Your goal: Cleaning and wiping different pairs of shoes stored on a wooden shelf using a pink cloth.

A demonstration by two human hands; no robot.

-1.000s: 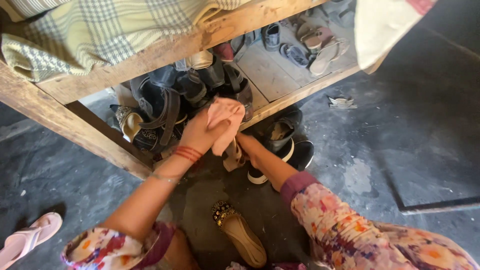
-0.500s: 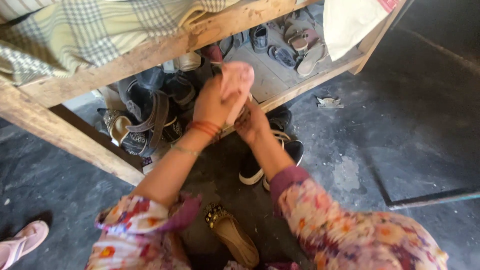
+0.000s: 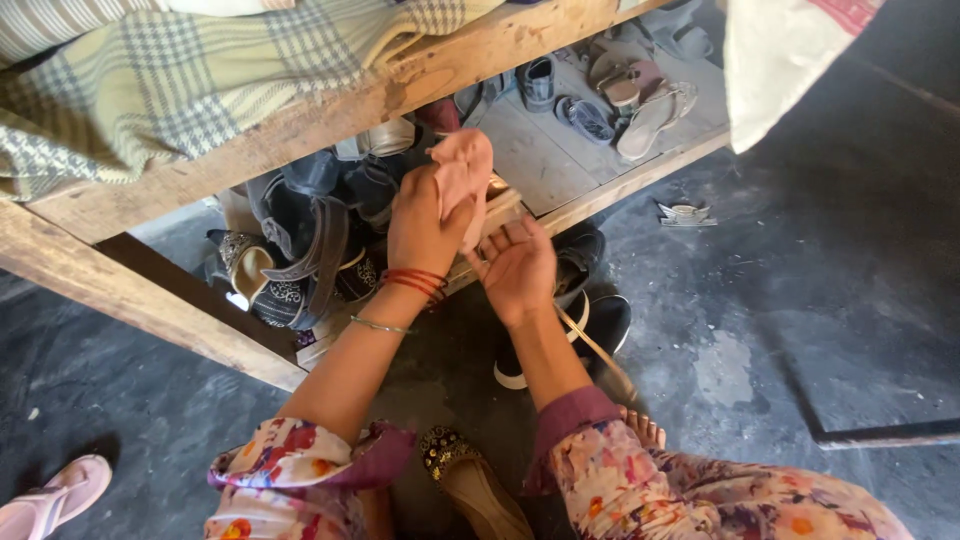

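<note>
Dark concrete floor (image 3: 800, 300), wooden shoe rack (image 3: 590, 195) far, shoes crowding left shelf; left hand (image 3: 425, 215) fingers clamped on pink cloth (image 3: 462, 175), right hand (image 3: 518, 265) fingers apart, empty.

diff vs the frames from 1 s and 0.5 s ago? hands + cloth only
The left hand has lifted the pink cloth from low in front of the wooden shelf edge up to the shoes, and keeps hold of it. The right hand, earlier under the cloth against a tan shoe, has come away and now shows an open palm. The gold embroidered slipper on the floor stayed put.
</note>
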